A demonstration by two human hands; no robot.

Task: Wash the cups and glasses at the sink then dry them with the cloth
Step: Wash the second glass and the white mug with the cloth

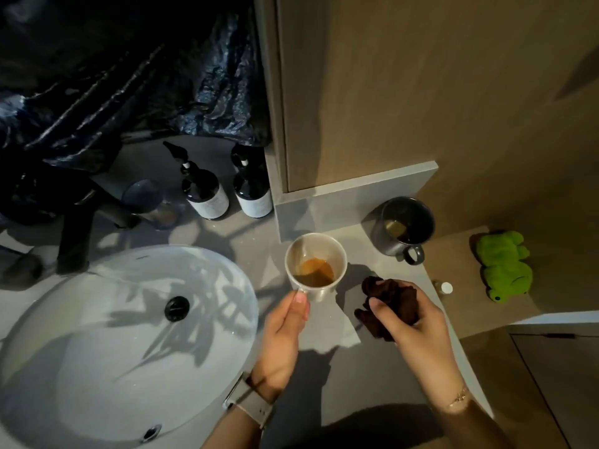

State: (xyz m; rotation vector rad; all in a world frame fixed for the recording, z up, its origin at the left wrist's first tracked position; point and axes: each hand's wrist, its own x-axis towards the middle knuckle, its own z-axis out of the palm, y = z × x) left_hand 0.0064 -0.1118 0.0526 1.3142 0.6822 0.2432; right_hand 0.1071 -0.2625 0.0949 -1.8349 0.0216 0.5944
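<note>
My left hand (285, 335) grips the handle of a pale cup (316, 267) that has brown liquid at its bottom; the cup is upright just right of the white sink (107, 322). My right hand (411, 322) holds a crumpled dark brown cloth (393, 301) on the grey counter (327, 377). A dark grey mug (403, 226) with dregs inside stands further back on the counter, handle toward me. A clear glass (144, 199) stands behind the sink near the black tap (76, 234).
Two dark pump bottles (205, 192) (252, 189) stand behind the sink. A black plastic sheet (129, 85) hangs at the back. A green frog toy (504, 267) and a small white-capped bottle (445, 288) lie right. A wooden cabinet wall (421, 92) rises behind.
</note>
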